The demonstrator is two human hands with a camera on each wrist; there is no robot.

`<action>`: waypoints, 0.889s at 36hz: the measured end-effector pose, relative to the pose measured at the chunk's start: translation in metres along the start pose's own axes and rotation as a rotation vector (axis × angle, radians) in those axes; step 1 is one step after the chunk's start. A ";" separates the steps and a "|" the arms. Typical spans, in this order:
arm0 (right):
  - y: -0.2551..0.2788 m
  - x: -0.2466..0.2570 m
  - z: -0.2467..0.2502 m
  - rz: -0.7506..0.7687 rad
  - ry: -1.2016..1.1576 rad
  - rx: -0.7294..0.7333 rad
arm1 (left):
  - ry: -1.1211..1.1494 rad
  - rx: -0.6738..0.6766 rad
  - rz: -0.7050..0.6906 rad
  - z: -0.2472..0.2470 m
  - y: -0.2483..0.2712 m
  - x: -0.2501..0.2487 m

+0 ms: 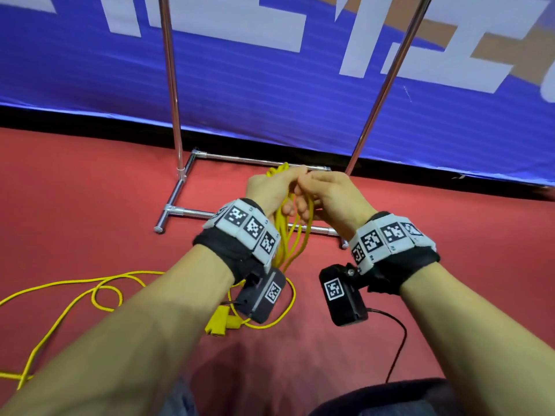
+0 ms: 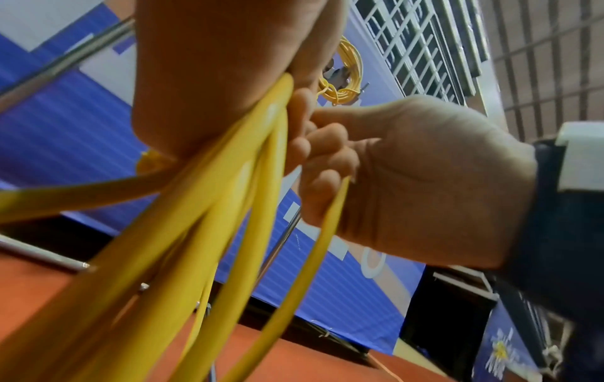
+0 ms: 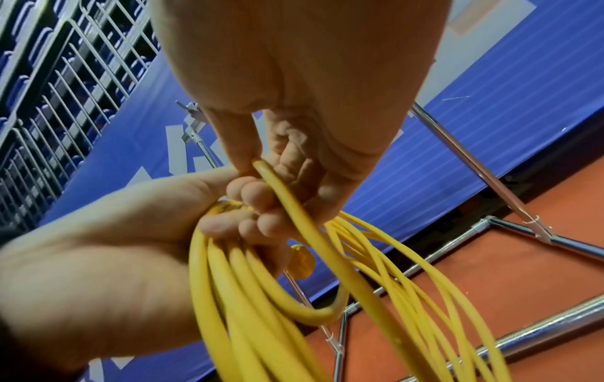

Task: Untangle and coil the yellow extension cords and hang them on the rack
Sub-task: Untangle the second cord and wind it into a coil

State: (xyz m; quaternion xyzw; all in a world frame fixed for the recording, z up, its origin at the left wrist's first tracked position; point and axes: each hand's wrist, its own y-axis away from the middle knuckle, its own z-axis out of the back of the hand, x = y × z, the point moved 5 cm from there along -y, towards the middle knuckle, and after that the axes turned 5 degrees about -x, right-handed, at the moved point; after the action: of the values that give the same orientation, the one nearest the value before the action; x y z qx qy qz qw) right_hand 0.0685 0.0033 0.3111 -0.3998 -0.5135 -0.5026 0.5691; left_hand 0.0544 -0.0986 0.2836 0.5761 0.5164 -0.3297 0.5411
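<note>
In the head view my left hand [image 1: 271, 187] grips the top of a bundle of yellow cord loops [image 1: 289, 235] that hang down between my wrists. My right hand [image 1: 326, 195] is pressed against it, fingers curled. The right wrist view shows my right hand [image 3: 281, 144] pinching one yellow strand [image 3: 294, 204] just beside the left hand's fingers [image 3: 248, 219], which are wrapped round several loops [image 3: 229, 297]. The rest of the cord [image 1: 60, 298] trails over the red floor to the left. Yellow plugs [image 1: 220, 321] lie below my left wrist. The chrome rack [image 1: 172, 85] stands just ahead.
A second coiled yellow cord [image 2: 343, 77] hangs high on the rack in the left wrist view. The rack's base bars [image 1: 180, 211] lie on the red floor [image 1: 90, 190] under my hands. A blue banner [image 1: 270, 85] closes off the back. A black cable [image 1: 396, 340] runs from my right wrist camera.
</note>
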 end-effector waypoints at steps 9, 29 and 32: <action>0.005 -0.011 0.003 -0.048 0.043 0.053 | 0.165 -0.200 -0.167 0.019 -0.014 -0.016; 0.006 0.005 -0.008 0.054 0.141 0.025 | 0.179 0.111 0.028 0.017 -0.021 -0.009; 0.003 0.005 -0.005 0.049 0.123 -0.045 | 0.189 0.150 0.036 0.009 -0.015 -0.005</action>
State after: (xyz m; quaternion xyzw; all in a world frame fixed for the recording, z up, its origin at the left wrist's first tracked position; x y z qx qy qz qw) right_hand 0.0720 -0.0014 0.3150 -0.3933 -0.4562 -0.5234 0.6027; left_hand 0.0403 -0.1100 0.2824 0.6528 0.5284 -0.3017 0.4512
